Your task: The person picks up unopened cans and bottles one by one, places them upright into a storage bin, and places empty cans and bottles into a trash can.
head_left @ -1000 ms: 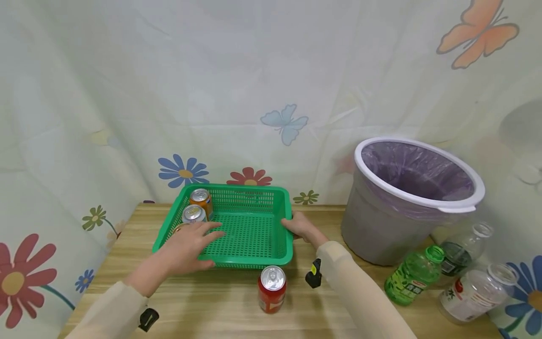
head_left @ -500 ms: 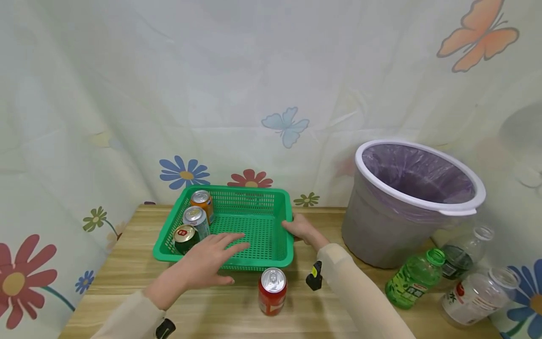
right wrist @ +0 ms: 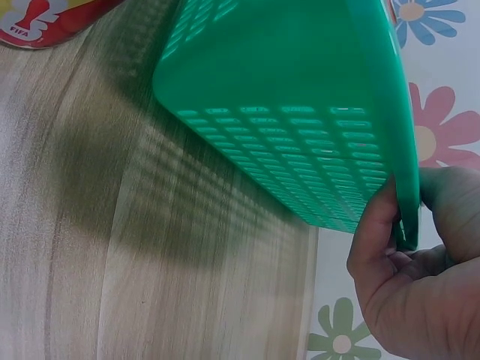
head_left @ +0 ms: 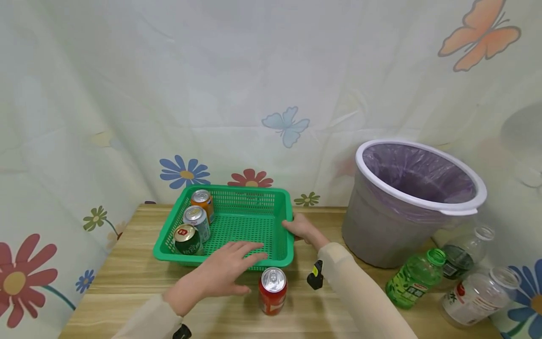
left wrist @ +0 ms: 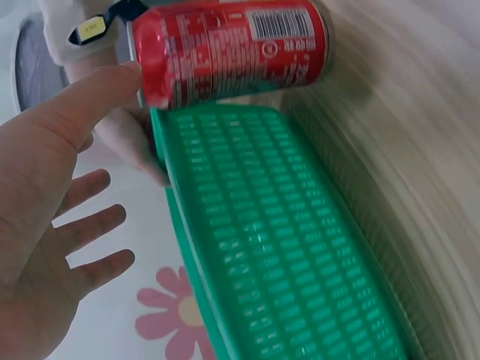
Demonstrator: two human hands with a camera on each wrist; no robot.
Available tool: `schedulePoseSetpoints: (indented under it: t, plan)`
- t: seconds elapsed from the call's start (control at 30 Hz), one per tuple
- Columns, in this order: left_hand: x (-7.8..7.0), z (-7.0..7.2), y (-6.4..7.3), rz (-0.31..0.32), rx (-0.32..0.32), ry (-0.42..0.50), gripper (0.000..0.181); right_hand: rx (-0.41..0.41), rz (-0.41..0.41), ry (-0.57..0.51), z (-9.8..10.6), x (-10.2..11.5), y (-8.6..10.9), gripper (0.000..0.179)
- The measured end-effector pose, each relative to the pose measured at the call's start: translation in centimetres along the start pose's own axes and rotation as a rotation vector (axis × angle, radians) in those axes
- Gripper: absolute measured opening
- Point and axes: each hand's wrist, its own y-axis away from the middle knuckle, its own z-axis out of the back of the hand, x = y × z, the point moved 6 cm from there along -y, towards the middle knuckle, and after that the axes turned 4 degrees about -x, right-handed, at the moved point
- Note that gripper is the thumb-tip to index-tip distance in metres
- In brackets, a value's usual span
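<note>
My left hand [head_left: 226, 269], fingers spread, hovers in front of the basket just left of a red soda can [head_left: 273, 291] standing on the table. In the left wrist view the thumb overlaps the edge of the red can [left wrist: 232, 52]; whether they touch I cannot tell. My right hand [head_left: 302, 227] grips the right rim of the green plastic basket [head_left: 289, 235]. The right wrist view has its fingers [right wrist: 375, 232] curled under that rim. Inside the basket, along its left side, stand an orange can [head_left: 203, 205], a silvery can [head_left: 197, 222] and a dark green can [head_left: 187, 241].
A grey bin [head_left: 377, 230] with a purple liner stands right of the basket. Near it on the right are a green bottle [head_left: 412, 280] and clear bottles [head_left: 476, 296]. A flowered curtain [head_left: 237, 94] hangs behind the wooden table [head_left: 237, 320].
My left hand has moved right and toward me, away from the cans in the basket to beside the red can. The dark green can has come into view. My right hand stays on the rim.
</note>
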Motion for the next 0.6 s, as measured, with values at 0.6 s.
schedulePoseSetpoints:
  t: [0.6]
  plan:
    - [-3.5, -2.0, -1.9, -0.162, -0.063, 0.031, 0.078, 0.042, 0.014, -0.005, 0.1, 0.1, 0.1, 0.030]
